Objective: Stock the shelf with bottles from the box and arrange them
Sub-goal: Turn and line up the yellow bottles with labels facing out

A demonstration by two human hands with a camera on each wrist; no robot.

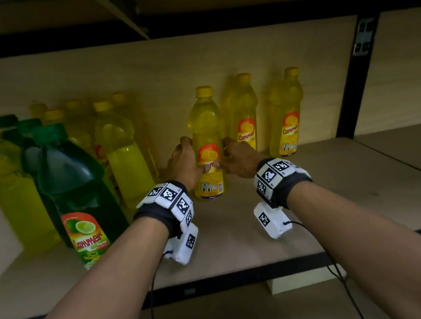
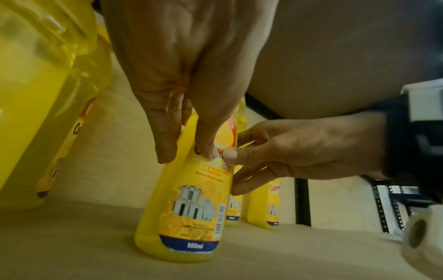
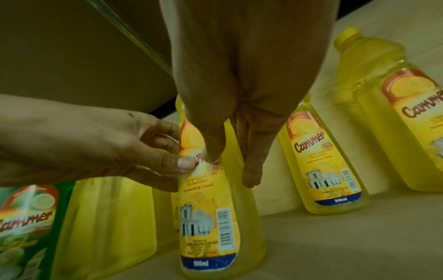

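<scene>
Standing on a tan shelf (image 1: 328,198), seemingly dim, bottles (image 1: 284,113) line up.

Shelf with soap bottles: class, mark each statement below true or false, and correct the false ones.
1. Both hands hold the same yellow bottle. True: the left hand and the right hand each have a grip on its sides.
2. That bottle lies on its side. False: it stands upright on the shelf.
3. Its label faces the person. True.
4. The large bottle nearest the person on the left is yellow. False: it is green, with a lime on its label.
5. Two more yellow bottles stand to the right of the held one, against the back wall. True.
</scene>
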